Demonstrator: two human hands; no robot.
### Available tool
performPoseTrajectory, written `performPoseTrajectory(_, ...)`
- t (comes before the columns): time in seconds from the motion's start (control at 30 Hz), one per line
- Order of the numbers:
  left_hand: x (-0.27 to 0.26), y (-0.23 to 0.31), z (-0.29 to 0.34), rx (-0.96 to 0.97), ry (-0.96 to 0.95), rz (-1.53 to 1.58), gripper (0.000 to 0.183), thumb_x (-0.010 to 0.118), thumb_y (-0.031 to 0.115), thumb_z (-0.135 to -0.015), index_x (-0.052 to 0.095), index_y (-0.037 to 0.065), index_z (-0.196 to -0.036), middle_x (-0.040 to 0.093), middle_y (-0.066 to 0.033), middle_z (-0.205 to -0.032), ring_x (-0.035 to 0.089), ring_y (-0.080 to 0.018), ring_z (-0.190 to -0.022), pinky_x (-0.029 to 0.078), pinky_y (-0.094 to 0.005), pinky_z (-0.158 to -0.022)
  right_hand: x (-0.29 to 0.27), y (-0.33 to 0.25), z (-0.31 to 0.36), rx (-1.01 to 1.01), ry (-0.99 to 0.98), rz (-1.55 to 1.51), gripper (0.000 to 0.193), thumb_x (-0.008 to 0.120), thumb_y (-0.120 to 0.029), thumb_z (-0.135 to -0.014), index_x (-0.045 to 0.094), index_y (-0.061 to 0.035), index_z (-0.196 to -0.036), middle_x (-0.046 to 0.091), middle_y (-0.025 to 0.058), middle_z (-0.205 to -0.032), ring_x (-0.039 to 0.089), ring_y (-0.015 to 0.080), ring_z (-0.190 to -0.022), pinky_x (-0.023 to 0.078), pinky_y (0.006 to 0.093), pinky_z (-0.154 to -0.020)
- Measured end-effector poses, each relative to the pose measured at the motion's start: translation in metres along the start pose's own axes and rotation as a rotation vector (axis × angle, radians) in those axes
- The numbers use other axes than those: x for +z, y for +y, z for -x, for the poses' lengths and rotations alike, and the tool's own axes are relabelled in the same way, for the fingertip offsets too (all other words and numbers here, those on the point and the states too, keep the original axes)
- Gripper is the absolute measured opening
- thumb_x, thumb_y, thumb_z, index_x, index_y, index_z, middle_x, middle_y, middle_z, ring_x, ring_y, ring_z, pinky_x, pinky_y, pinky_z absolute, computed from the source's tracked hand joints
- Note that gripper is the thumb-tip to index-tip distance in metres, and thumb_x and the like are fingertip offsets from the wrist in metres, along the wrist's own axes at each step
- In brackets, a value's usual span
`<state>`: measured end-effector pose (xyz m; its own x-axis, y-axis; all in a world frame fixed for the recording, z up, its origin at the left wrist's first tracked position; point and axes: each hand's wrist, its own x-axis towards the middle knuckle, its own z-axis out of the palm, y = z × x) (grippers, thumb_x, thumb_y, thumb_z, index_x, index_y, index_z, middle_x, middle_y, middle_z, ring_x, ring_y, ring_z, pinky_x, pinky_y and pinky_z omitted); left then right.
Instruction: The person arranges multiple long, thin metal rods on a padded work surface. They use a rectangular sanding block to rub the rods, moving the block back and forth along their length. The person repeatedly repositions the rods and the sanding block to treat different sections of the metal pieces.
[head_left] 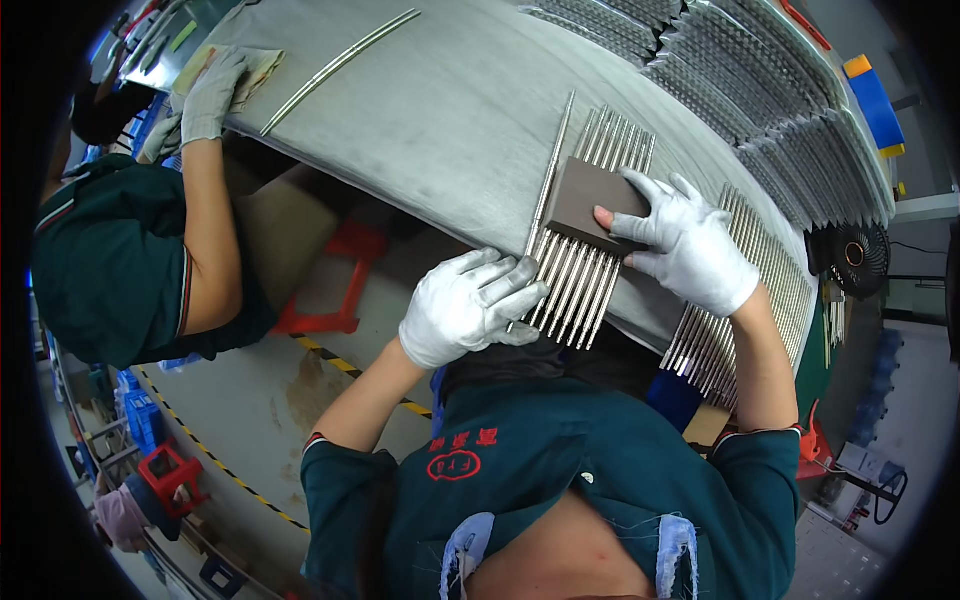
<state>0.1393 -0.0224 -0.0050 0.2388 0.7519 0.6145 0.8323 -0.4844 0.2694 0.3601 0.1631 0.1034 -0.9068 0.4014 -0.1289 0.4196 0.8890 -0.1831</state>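
Note:
Several thin shiny metal rods (580, 290) lie side by side on the grey table, their near ends jutting past its edge. Across them rests a flat brown-grey block (590, 195). My right hand (690, 240), in a white glove with bare thumb and fingertip showing, grips the block's right side. My left hand (475, 305), gloved too, lies with fingers stretched along the left side of the rods near their close ends. One separate rod (552, 180) lies at the left of the row, slightly apart at its far end. The left palm is hidden.
Another row of metal rods (735, 290) lies to the right. Stacked bundles of rods in clear wrap (750, 90) line the far side. Two loose rods (340, 70) lie farther left. A co-worker's gloved hand (212, 95) holds a cloth there. A red stool (345, 280) stands below.

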Motion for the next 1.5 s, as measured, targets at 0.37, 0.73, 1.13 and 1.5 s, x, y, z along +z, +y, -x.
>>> performPoseTrajectory(0.37, -0.003, -0.001, -0.002, -0.004, -0.037, 0.021, 0.066, 0.081, 0.047, -0.069, 0.064, 0.016, -0.125, 0.071, -0.0096, -0.117, 0.071, -0.0267, -0.093, 0.058, -0.0412, -0.085, -0.006, -0.008, 0.023, 0.03, 0.041, -0.043, 0.053, 0.076, -0.023, -0.083, 0.066, -0.0286, -0.134, 0.05, 0.0239, -0.146, 0.052, 0.0422, -0.13, 0.031, 0.0577, -0.117)
performPoseTrajectory(0.73, 0.0, 0.002, -0.005, -0.014, 0.015, 0.033, 0.065, 0.082, 0.046, -0.069, 0.064, 0.013, -0.122, 0.072, -0.0097, -0.115, 0.07, -0.0214, -0.079, 0.057, -0.035, -0.066, -0.008, -0.006, 0.035, 0.099, 0.006, -0.057, 0.055, 0.077, -0.025, -0.081, 0.066, -0.0283, -0.135, 0.05, 0.0215, -0.146, 0.052, 0.0408, -0.129, 0.035, 0.0529, -0.116)
performPoseTrajectory(1.13, -0.017, 0.001, -0.018, -0.025, -0.164, -0.099, 0.073, 0.079, 0.046, -0.066, 0.061, 0.018, -0.131, 0.068, -0.0074, -0.122, 0.066, -0.0247, -0.094, 0.054, -0.043, -0.082, 0.005, -0.006, 0.018, 0.25, 0.056, -0.007, 0.056, 0.074, -0.03, -0.087, 0.06, -0.0301, -0.142, 0.042, 0.0236, -0.153, 0.046, 0.0434, -0.137, 0.028, 0.0535, -0.121)
performPoseTrajectory(1.5, -0.011, -0.018, -0.02, 0.036, -0.105, -0.134, 0.064, 0.075, 0.029, -0.066, 0.06, 0.015, -0.128, 0.068, -0.008, -0.112, 0.066, -0.0271, -0.103, 0.051, -0.0524, -0.095, 0.007, -0.004, 0.017, 0.286, 0.046, -0.019, 0.056, 0.073, -0.03, -0.088, 0.06, -0.0341, -0.142, 0.043, 0.0214, -0.154, 0.046, 0.0429, -0.137, 0.032, 0.0547, -0.118)
